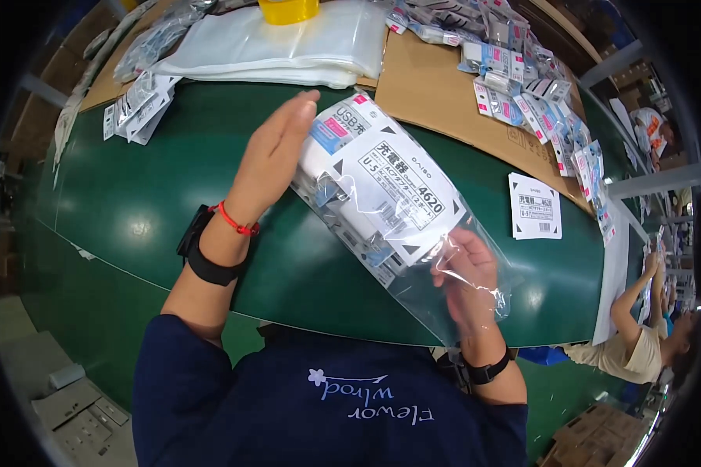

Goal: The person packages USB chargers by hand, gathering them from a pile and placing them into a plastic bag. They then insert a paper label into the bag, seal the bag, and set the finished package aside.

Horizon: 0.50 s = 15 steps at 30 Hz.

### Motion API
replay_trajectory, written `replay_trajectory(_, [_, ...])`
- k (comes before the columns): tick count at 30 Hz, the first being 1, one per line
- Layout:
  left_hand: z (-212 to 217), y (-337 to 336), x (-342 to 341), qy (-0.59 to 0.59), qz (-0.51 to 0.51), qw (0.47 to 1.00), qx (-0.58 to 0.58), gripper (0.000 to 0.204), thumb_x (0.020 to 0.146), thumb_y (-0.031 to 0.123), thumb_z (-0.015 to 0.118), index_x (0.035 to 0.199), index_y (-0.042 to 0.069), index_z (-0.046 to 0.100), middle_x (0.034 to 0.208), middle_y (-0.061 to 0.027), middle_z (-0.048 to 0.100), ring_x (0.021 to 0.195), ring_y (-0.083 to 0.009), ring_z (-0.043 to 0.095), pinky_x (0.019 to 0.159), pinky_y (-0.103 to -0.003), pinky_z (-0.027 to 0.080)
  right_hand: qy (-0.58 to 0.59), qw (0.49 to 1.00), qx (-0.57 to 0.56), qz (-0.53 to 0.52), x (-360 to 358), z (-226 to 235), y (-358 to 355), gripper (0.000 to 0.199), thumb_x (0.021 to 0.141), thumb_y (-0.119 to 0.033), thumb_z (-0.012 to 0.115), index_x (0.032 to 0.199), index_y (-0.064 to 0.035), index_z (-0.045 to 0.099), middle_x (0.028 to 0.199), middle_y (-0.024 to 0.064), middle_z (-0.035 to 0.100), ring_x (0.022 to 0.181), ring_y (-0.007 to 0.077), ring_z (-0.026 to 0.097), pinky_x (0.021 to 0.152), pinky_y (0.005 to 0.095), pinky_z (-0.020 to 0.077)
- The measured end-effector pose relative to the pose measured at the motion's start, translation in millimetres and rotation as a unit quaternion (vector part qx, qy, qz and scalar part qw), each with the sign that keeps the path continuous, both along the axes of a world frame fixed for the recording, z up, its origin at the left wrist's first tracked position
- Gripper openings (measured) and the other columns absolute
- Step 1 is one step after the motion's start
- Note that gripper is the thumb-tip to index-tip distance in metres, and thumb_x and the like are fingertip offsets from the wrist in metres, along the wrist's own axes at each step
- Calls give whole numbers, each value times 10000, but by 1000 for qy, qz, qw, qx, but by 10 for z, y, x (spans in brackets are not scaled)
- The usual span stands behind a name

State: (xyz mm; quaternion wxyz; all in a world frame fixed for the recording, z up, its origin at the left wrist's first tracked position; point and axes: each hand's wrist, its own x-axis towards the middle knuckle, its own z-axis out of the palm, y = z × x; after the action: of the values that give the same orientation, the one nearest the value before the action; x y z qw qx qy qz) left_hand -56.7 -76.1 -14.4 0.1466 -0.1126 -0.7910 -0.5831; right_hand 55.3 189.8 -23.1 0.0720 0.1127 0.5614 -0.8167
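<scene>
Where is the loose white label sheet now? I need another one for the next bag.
In the head view, the white label sheet lies on the green table, right of the clear bag, below the cardboard.

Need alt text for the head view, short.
Seen from above, a person's two hands hold a clear plastic bag of small packaged items with a white label over a green table: the left hand lies flat against its upper end, the right hand pinches its open lower end. Loose label cards, more packets and cardboard lie beyond.
</scene>
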Motion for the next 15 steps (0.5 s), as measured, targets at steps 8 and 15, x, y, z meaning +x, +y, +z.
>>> replay_trajectory(8, [22,48,5,-85,-70,994,-8,489,1005,383,391,1203,-28,567,1105,-169,633,1014,-205,584,914,-293,426,65,991,118,-10,-210,-29,-182,137,883,-127,657,932,-28,576,706,17,594,532,48,480,466,170,354])
replay_trajectory(15, [-26,86,6,-42,-57,997,-39,456,999,353,407,1221,-14,561,1170,-201,606,1141,-295,549,983,-339,389,60,982,181,-13,-297,-4,-248,145,874,-108,664,887,-63,527,679,-30,539,499,14,392,441,162,284])
